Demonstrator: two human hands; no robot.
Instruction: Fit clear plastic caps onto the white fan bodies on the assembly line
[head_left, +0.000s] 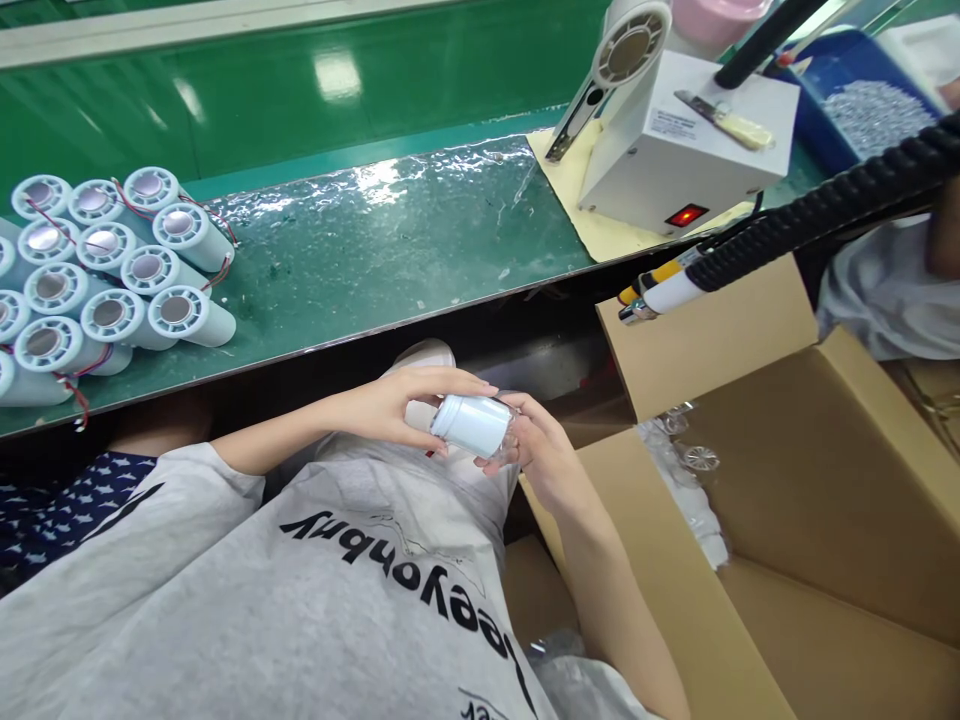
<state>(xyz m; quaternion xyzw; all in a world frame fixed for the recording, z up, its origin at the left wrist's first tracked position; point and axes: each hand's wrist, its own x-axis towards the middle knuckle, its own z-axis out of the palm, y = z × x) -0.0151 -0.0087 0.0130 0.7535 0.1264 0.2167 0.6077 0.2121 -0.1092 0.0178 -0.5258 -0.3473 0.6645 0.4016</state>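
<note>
In front of my lap I hold a light blue cylindrical housing (474,425), lying on its side between both hands. My left hand (390,403) grips its left end, thumb below and fingers above, where a whitish end part shows. My right hand (541,445) is closed round the right end, with a clear plastic piece (513,437) between the fingers and the housing. How far that clear piece sits over the housing is hard to make out. Similar light blue cylinders (105,245) with slotted ends, silvery centres and thin red wires stand grouped at the left of the bench.
The green bench (360,270) runs across ahead. On it are a white box (690,150) with a lit red switch, a handheld fan (626,50) and a blue tray (847,90). A black coiled hose (825,215) crosses above an open carton (817,500) holding clear plastic parts.
</note>
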